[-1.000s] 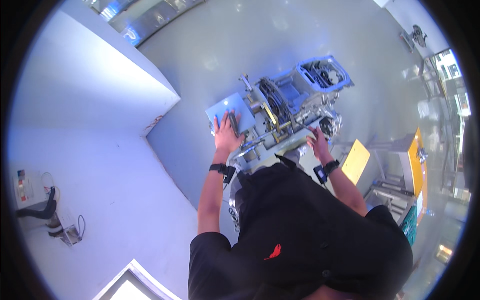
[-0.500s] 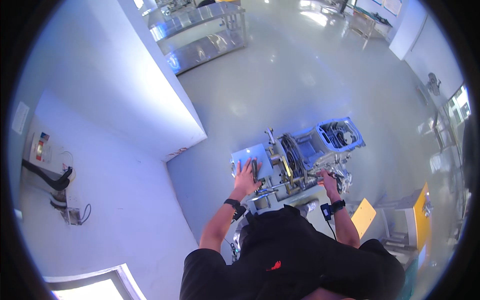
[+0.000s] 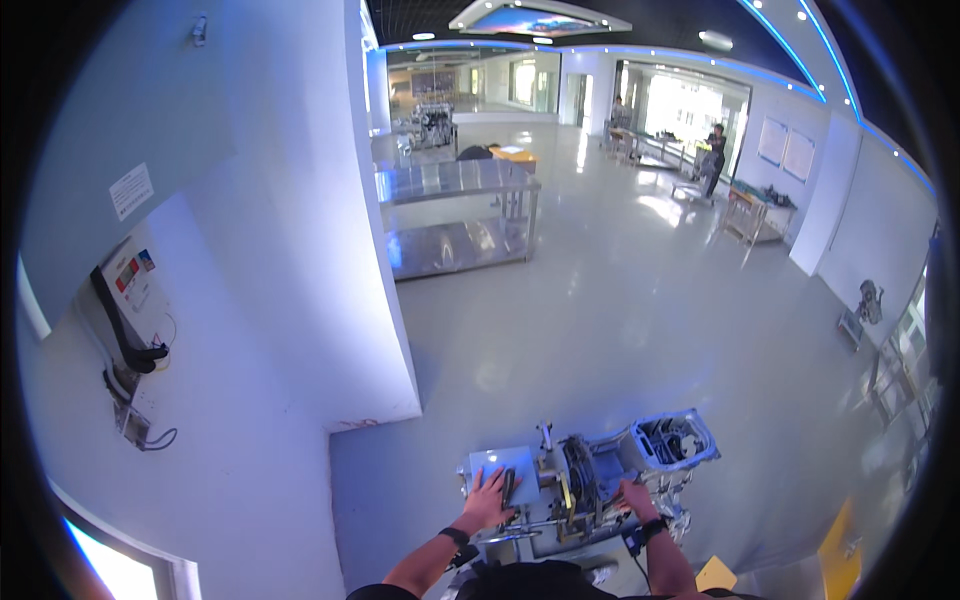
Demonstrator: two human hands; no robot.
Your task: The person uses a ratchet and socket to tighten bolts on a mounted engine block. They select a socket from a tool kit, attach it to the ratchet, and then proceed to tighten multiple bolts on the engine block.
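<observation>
A metal gearbox-like housing (image 3: 612, 465) sits on a stand in front of me, with an open cavity (image 3: 690, 420) at its far right end. My left hand (image 3: 487, 502) lies with fingers spread on a flat silvery plate (image 3: 522, 462) at the assembly's left. Next to its fingers on the plate lies a dark-handled tool (image 3: 509, 484). At the near side of the housing, my right hand (image 3: 636, 499) has its fingers curled in; whatever is in them is hidden. Both wrists wear dark bands.
A white wall corner (image 3: 385, 380) stands close on the left, with a wall-mounted device (image 3: 130, 350). Farther off is a steel workbench (image 3: 460, 185). Yellow panels (image 3: 838, 550) are at the near right. A person (image 3: 714, 160) stands far away by other benches.
My view has tilted up, so the assembly sits lower in the picture. My right hand has moved left along the housing; the left hand stays on the plate.
</observation>
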